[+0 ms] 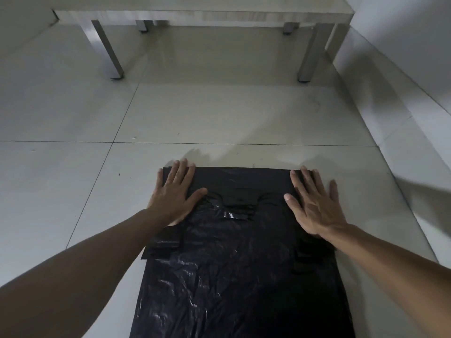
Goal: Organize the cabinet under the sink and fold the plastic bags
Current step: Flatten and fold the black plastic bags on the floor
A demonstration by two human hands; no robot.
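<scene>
Hands, left (pixel 174 191) and right (pixel 314 203), press flat on black bag (pixel 234 276).

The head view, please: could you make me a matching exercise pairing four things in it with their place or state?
Things:
1. left hand
2. right hand
3. black bag
4. table

Places or states:
A. spread on the floor
B. flat on the bag's far right corner
C. standing beyond the bag
D. flat on the bag's far left corner

Pairs: 1-D, 2-B, 3-A, 4-C

Low table (pixel 202 14), tiled floor (pixel 219 113), wall (pixel 402 25).
</scene>
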